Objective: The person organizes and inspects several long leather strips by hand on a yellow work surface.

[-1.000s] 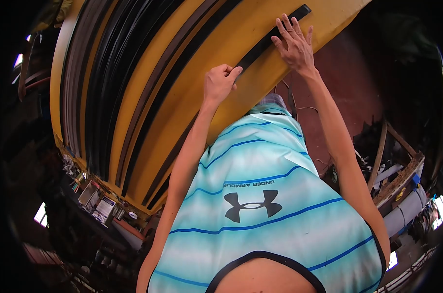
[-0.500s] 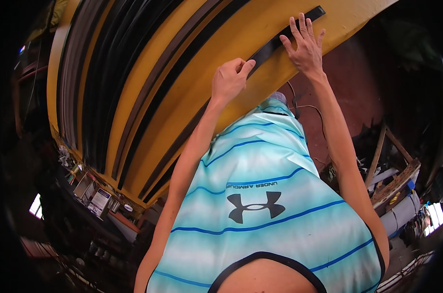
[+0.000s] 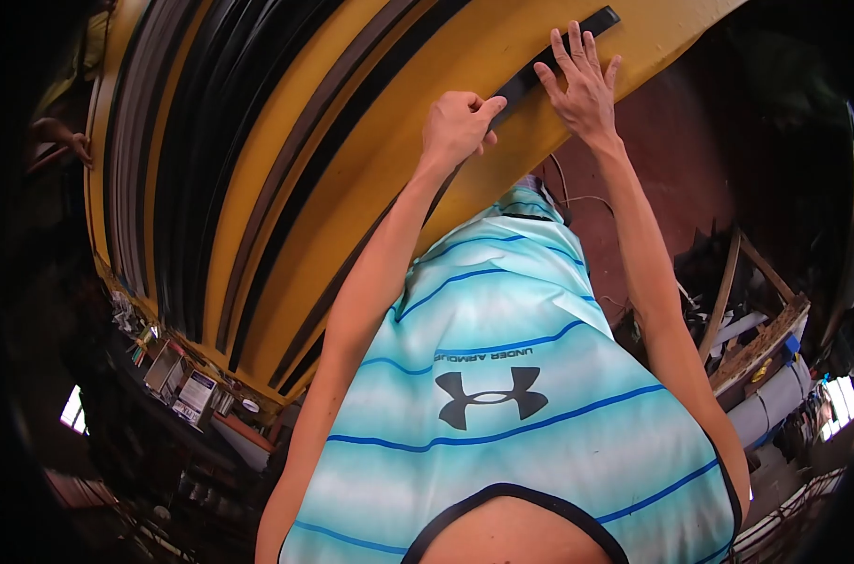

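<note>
A long black strip point(image 3: 518, 86) lies along the near edge of a yellow table point(image 3: 380, 179), its end at the top right. My left hand point(image 3: 457, 125) is closed on the strip, thumb and fingers pinching it. My right hand point(image 3: 582, 86) lies flat on the strip a short way farther along, fingers spread, pressing it against the table. My striped turquoise shirt point(image 3: 502, 376) fills the lower middle of the view and hides what is beneath it.
Several more black and dark brown strips point(image 3: 192, 169) lie side by side across the table's left part. Small boxes and clutter point(image 3: 187, 390) sit below its left end. A wooden frame and pipes point(image 3: 766, 352) stand at the right. Another person's hand point(image 3: 68, 138) shows at the far left.
My left hand has slid up along the black strip, closing the gap to my right hand. My right hand has kept pressing near the strip's end.
</note>
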`<state>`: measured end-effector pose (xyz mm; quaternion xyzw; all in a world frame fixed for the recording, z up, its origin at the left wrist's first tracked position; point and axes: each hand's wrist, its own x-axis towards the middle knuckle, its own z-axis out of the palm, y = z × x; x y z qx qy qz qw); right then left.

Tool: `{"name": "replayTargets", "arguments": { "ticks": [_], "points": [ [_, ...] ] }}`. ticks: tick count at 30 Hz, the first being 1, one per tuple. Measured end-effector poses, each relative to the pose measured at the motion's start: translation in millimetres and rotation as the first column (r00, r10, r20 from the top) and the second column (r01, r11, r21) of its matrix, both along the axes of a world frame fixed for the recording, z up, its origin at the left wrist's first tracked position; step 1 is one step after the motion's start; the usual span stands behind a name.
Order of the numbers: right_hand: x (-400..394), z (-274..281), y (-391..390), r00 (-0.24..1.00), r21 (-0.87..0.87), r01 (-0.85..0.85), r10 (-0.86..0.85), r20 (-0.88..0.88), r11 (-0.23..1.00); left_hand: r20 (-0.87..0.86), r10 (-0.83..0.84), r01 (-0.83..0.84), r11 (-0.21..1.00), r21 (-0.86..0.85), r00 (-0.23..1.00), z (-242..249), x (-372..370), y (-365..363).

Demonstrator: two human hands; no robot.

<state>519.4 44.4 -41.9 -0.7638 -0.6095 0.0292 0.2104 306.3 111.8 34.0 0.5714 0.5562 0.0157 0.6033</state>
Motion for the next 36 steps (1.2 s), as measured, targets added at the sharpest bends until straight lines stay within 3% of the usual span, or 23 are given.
{"name": "replayTargets", "arguments": {
  "ticks": [12,14,15,17,20,24,27,36],
  "points": [
    [-8.2,6.6,1.4,0.998,-0.002,0.055,-0.055,0.006,0.998,-0.179,-0.088,0.109,0.987,0.114,0.980,-3.3,0.3,-3.3],
    [-19.1,34.9,3.1,0.983,0.032,0.090,-0.094,0.159,0.995,-0.178,-0.075,0.095,0.990,0.105,0.981,-4.2,0.4,-3.3],
    [-17.6,33.5,2.4,0.982,0.032,0.093,-0.097,0.159,0.995,-0.177,-0.078,0.098,0.990,0.105,0.981,-4.6,0.5,-3.2],
    [-14.6,28.8,2.7,0.987,-0.100,0.085,-0.098,-0.130,0.991,-0.196,-0.085,0.110,0.987,0.119,0.977,-6.2,0.0,-2.8],
    [-16.8,29.8,2.4,0.993,-0.063,0.092,-0.096,-0.063,0.994,-0.204,-0.096,0.124,0.984,0.129,0.974,-5.9,-0.5,-2.6],
    [-12.4,18.5,3.0,0.991,-0.064,0.073,-0.080,-0.110,0.995,-0.180,-0.093,0.124,0.978,0.170,0.979,-5.5,-0.9,-5.9],
    [-5.1,-2.4,1.2,0.998,-0.011,0.055,-0.055,0.024,0.998,-0.176,-0.074,0.108,0.976,0.191,0.982,-7.1,-0.9,-7.9],
    [-2.8,3.2,-0.6,1.000,-0.011,0.016,-0.016,0.017,1.000,-0.138,-0.088,0.123,0.956,0.267,0.986,-14.8,-0.8,-12.5]
  ]
}}
